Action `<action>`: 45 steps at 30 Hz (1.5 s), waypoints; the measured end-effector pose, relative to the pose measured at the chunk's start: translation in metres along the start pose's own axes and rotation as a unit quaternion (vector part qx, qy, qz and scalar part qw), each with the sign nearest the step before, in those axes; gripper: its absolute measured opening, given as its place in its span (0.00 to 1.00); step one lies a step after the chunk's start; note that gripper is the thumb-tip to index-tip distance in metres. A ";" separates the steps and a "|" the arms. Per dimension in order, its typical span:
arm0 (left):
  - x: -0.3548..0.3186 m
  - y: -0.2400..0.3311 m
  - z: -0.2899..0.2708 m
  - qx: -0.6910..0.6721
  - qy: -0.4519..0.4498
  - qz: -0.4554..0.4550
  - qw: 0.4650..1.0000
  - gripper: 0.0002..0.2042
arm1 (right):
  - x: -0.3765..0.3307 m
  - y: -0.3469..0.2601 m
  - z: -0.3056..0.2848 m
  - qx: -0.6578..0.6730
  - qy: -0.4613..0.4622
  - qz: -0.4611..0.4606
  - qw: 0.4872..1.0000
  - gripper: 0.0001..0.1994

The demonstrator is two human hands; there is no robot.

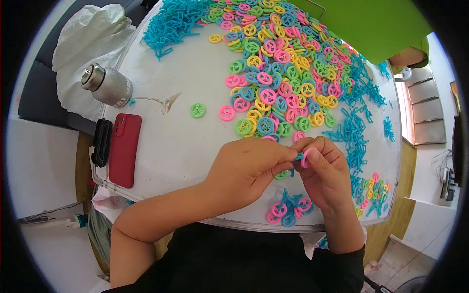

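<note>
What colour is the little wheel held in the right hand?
Pink; the wheel shows between the right hand fingertips in the head view.

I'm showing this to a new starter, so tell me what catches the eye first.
A big heap of pink, yellow, green and blue plastic wheels covers the far side of the white table. Near the front edge, the left hand and right hand meet on a pink wheel. A red phone lies at the left.

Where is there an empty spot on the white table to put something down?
The biggest bare patch of the white table lies between the red phone, the lone green wheel and the left hand. Another runs from the metal can up toward the blue pieces. The wheel pile and the area around the right hand are crowded.
</note>
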State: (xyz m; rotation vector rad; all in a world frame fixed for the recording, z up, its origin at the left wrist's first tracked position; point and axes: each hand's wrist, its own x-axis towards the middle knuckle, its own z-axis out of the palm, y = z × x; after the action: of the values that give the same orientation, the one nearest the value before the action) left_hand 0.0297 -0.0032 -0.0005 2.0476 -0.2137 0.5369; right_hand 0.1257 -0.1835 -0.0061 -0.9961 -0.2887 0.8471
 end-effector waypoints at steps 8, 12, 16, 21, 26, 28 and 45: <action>-0.005 -0.001 0.008 -0.311 -0.025 -0.248 0.917 0.08 | -0.001 -0.001 0.004 -0.055 -0.008 -0.025 0.998 0.07; -0.006 -0.001 0.009 -0.009 -0.014 -0.005 1.000 0.08 | -0.002 -0.003 0.005 -0.054 0.024 -0.001 0.998 0.06; 0.000 0.006 0.005 0.029 0.006 -0.021 0.999 0.09 | -0.004 -0.010 0.008 -0.231 0.065 -0.081 0.967 0.08; 0.002 -0.003 0.001 -0.003 -0.023 0.002 1.000 0.09 | -0.008 -0.010 0.010 -0.229 0.066 -0.086 0.967 0.13; 0.004 0.008 -0.005 -0.121 -0.033 -0.113 0.986 0.07 | -0.009 -0.008 0.006 -0.247 0.008 -0.155 0.957 0.18; 0.002 0.005 -0.004 -0.147 -0.021 -0.113 0.982 0.07 | -0.011 -0.007 0.009 -0.232 -0.021 -0.161 0.959 0.18; 0.000 0.001 -0.002 -0.109 0.000 -0.102 0.989 0.06 | -0.010 -0.024 0.015 -0.139 0.025 -0.064 0.988 0.18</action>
State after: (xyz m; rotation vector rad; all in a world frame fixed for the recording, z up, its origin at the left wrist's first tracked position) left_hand 0.0283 -0.0021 0.0013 1.8313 -0.0574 0.3698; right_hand 0.1224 -0.1881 0.0233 -1.2422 -0.4305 0.6752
